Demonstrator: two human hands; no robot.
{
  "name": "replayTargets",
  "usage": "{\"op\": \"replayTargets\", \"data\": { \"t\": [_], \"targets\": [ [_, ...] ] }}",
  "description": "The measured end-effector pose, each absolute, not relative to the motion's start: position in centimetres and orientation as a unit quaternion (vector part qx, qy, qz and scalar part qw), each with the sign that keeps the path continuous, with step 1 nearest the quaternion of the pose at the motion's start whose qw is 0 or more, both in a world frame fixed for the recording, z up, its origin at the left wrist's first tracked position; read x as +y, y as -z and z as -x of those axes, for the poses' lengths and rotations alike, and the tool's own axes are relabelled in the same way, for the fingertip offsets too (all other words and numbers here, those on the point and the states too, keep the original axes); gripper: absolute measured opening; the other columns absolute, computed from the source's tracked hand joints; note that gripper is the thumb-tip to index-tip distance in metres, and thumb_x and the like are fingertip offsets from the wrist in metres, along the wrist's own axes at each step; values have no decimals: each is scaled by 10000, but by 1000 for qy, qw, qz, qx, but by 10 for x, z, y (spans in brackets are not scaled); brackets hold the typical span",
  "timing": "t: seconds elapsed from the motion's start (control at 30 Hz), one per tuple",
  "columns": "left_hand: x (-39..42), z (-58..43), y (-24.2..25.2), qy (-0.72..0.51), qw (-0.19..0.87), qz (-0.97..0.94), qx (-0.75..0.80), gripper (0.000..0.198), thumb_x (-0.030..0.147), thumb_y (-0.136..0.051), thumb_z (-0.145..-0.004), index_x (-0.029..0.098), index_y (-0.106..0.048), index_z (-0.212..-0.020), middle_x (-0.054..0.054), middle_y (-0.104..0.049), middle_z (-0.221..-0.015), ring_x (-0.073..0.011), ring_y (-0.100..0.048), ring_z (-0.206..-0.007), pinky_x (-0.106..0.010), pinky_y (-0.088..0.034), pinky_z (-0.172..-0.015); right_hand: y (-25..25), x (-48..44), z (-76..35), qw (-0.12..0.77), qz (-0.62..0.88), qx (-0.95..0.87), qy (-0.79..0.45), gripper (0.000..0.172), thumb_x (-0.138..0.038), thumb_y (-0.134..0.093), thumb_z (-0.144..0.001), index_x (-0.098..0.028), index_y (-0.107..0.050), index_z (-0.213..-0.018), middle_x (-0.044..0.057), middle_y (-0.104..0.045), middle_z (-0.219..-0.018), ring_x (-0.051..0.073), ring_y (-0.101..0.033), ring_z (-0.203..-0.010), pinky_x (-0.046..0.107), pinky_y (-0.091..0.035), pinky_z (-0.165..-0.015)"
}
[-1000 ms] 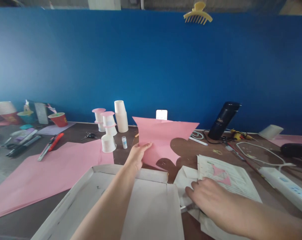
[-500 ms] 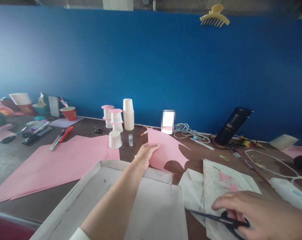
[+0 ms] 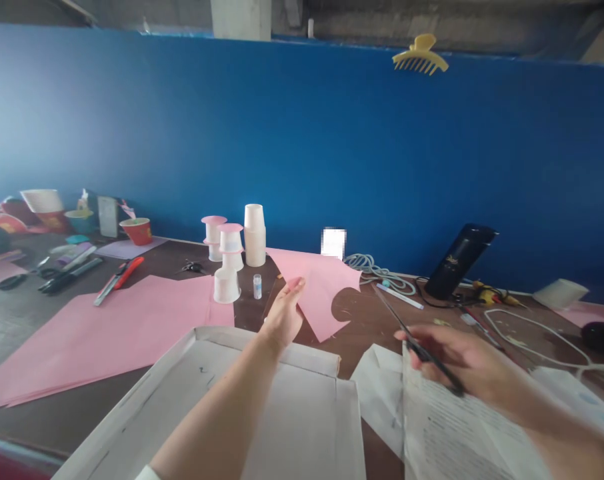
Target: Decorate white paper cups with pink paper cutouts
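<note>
My left hand [image 3: 285,313] pinches a sheet of pink paper [image 3: 315,293] by its left side, with the thumb on top. Rounded notches are cut into the sheet's right edge. Over on the right, my right hand [image 3: 447,357] is closed round the handles of dark scissors [image 3: 417,347]. Their blades point up and left toward the pink paper, apart from it; the blades look together. Below my left forearm lies a shallow white cardboard box lid [image 3: 312,427]. Under my right hand is a printed white paper bag [image 3: 447,433].
Large pink sheets [image 3: 132,327] and a red utility knife [image 3: 119,280] lie at left. White paper cups [image 3: 255,240], some stacked with pink discs, stand near the blue wall. A small vial [image 3: 257,287], coiled cable [image 3: 377,270] and leaning black bottle [image 3: 459,263] are further right.
My right hand has lifted the scissors from low over the paper bag and swung their tips upward. The pink paper has turned in my left hand, so its notched edge faces right.
</note>
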State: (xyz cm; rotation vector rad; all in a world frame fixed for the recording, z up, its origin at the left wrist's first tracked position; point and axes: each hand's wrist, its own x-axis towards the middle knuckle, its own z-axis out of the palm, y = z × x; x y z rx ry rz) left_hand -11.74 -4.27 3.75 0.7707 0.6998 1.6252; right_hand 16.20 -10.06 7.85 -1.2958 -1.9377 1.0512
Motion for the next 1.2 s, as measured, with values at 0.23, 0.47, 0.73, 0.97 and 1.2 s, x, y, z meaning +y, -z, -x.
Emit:
{"op": "replayTargets", "data": {
  "t": [0.23, 0.47, 0.73, 0.97, 1.2],
  "targets": [
    [-37, 121, -36, -704, 607, -296, 219, 185, 302, -628, -788, 174, -640, -921, -86, -684, -1056, -265, -538, -1175, -398, -405, -1026, -54, -72, -80, 427, 393, -656, -483, 357, -403, -652, -792, -258, -552, -1102, 48, -626, -959, 180, -573, -913, 292, -459, -795],
    [-36, 119, -35, -693, 651, -265, 162, 290, 280, -606, -817, 134, -648, -1064, -110, -657, -1151, -268, -528, -1190, -381, -431, -1008, -18, -68, -78, 464, 401, -606, -506, 303, -417, -643, -802, -231, -587, -1035, 33, -591, -891, 165, -545, -808, 275, -436, -721],
    [-37, 119, -33, -683, 668, -242, 168, 255, 229, -561, -844, 135, -656, -1061, -94, -675, -1126, -224, -511, -1214, -331, -401, -1041, -7, -69, -63, 429, 349, -567, -610, 320, -431, -691, -756, -207, -580, -955, 13, -591, -830, 144, -544, -754, 253, -390, -637],
    [-41, 108, -27, -623, 702, -276, 206, 326, 303, -545, -853, 135, -622, -1121, -120, -650, -1168, -254, -517, -1206, -404, -398, -1039, -4, -69, -68, 462, 371, -543, -595, 343, -479, -638, -786, -218, -564, -996, -1, -584, -795, 144, -551, -744, 247, -391, -598],
    [-44, 94, -22, -640, 665, -308, 230, 299, 205, -600, -816, 160, -610, -1111, -104, -684, -1079, -268, -604, -1083, -440, -457, -969, 0, -65, -67, 487, 354, -521, -606, 335, -491, -622, -794, -228, -562, -992, -16, -567, -767, 132, -541, -703, 241, -384, -572]
  ]
}}
